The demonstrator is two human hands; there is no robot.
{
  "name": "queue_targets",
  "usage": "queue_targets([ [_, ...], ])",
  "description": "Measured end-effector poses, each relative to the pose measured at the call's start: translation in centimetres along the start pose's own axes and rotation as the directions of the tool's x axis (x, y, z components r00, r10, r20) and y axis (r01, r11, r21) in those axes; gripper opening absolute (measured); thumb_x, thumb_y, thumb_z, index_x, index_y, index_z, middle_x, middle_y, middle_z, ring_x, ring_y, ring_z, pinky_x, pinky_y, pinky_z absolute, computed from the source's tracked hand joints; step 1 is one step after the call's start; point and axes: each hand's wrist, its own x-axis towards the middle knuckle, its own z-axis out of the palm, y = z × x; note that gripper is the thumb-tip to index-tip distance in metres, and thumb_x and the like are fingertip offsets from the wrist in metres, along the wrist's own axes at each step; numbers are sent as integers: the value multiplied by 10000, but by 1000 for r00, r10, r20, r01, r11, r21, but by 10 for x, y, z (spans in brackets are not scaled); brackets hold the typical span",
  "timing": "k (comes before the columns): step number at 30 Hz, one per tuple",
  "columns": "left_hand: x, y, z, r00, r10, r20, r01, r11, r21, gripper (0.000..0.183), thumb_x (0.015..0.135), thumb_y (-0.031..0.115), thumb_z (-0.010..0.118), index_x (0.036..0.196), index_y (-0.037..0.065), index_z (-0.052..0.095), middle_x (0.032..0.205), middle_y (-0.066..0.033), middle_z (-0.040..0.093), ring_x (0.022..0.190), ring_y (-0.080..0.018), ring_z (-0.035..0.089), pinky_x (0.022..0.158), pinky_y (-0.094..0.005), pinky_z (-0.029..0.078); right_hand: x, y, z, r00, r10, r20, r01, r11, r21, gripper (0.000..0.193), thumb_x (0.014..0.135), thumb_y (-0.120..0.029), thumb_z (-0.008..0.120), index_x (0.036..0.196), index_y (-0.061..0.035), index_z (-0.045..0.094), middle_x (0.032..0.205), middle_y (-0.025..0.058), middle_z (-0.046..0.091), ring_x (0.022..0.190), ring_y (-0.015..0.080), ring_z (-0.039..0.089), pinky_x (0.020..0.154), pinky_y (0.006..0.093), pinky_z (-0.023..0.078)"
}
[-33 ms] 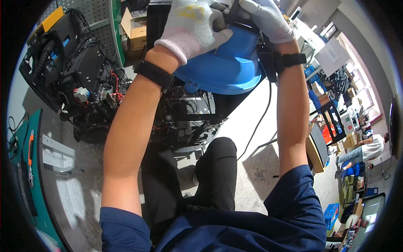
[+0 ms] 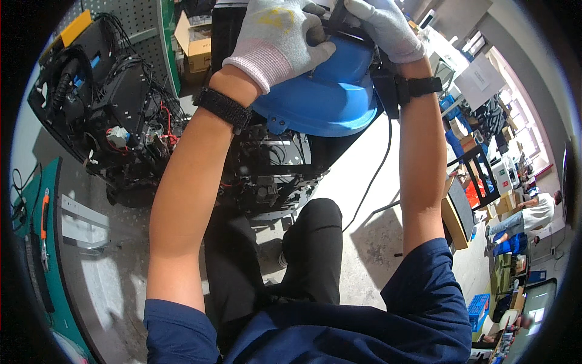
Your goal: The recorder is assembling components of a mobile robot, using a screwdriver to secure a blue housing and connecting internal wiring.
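Both my hands wear pale grey work gloves and are at the top edge of the view, over a machine with a rounded blue plastic shell (image 2: pixel 327 106). My left hand (image 2: pixel 282 36) rests over the shell's upper left, fingers curled and thumb pointing right; what it grips, if anything, is hidden. My right hand (image 2: pixel 385 27) is at the upper right, its fingers closed around a narrow dark piece (image 2: pixel 336 17) standing above the shell. The top of that piece is cut off by the frame. Below the shell, the machine's black frame (image 2: pixel 273 164) shows wiring and metal parts.
A second opened black machine (image 2: pixel 115 109) with loose cables stands to the left. A green-topped bench (image 2: pixel 57 255) holds an orange-handled tool (image 2: pixel 44 218). A black cable (image 2: pixel 374 176) hangs down to the floor. At right are a chair (image 2: pixel 479 176), a blue crate (image 2: pixel 478 309) and people farther off.
The narrow dark piece at my right fingers has turned slightly and looks thinner. My arms and the blue shell stay almost exactly where they were.
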Motion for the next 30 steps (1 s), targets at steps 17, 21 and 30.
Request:
queue_targets([
  [17,0,-1,0,1000,-1,-4,1,999,34,281,702,365,780,621,107,701,835,-121,693,919,-336,645,889,-468,474,0,1,-3,989,-36,147,11,986,164,486,938,-434,702,1094,26,704,795,-25,573,725,74,493,651,231,388],
  [21,0,0,-1,999,-26,25,25,999,45,290,701,378,780,638,106,706,852,-117,699,926,-338,644,900,-469,469,-1,-2,-2,984,54,171,-72,992,103,479,946,-445,694,1064,19,702,779,-32,562,707,66,477,625,232,371],
  [30,-1,1,0,999,-36,25,36,999,18,277,705,368,788,649,105,720,930,-96,729,977,-322,646,927,-460,462,-2,-6,1,996,29,84,-28,999,-17,436,955,-423,685,1013,8,715,782,-33,595,684,65,495,612,236,393],
])
